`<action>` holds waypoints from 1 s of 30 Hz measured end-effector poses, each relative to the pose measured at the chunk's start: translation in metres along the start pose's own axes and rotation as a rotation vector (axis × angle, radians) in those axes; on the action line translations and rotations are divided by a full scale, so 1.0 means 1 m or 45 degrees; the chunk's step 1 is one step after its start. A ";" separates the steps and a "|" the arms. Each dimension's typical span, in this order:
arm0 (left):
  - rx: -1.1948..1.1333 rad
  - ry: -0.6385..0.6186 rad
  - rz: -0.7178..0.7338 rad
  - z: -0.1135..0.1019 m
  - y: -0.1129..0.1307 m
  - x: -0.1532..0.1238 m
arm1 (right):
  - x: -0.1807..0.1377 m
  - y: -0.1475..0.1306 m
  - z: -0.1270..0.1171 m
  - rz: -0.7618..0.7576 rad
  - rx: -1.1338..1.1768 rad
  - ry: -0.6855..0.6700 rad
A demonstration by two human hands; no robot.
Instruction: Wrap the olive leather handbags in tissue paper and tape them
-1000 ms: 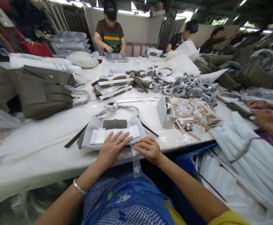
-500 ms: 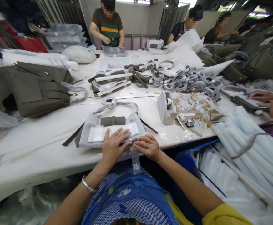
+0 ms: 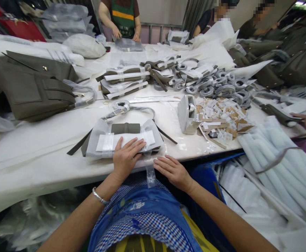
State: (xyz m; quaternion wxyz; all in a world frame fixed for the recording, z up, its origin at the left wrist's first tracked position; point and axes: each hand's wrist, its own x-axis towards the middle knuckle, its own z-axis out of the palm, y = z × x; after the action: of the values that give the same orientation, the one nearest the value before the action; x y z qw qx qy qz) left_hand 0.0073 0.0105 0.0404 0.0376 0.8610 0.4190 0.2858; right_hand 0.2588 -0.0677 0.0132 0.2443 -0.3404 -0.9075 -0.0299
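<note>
In front of me lies a folded olive leather bag (image 3: 126, 128) wrapped in white tissue paper (image 3: 92, 145), with a white foam strip (image 3: 147, 138) across it. My left hand (image 3: 126, 156) rests on its near side, fingers spread flat. A strip of clear tape (image 3: 150, 176) hangs from the bag's near edge over the table edge. Just right of that tape is my right hand (image 3: 175, 173), fingers stretched out and holding nothing I can see. Behind the bag curls a plastic-wrapped strap with a buckle (image 3: 120, 110). A dark strap end (image 3: 79, 142) sticks out at the left.
A tape dispenser (image 3: 187, 113) stands right of the bag, beside a heap of paper tags (image 3: 222, 117). Wrapped straps (image 3: 223, 89) pile up behind. An olive handbag (image 3: 39, 91) stands left, white foam tubes (image 3: 279, 164) lie right. Co-workers stand across the table.
My right hand has drawn away from the bag's near edge, toward me and right, its fingers opening out. My left hand stays on the bag. The camera view has tilted down slightly.
</note>
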 end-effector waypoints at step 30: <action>-0.003 -0.041 -0.006 -0.009 0.004 0.001 | 0.059 -0.019 0.020 1.106 0.721 0.374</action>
State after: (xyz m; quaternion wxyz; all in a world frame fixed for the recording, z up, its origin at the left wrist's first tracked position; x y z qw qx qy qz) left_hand 0.0054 0.0071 0.0492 0.0462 0.8645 0.4200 0.2723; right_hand 0.1998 -0.0425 0.0249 0.4409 -0.5974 -0.6119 0.2726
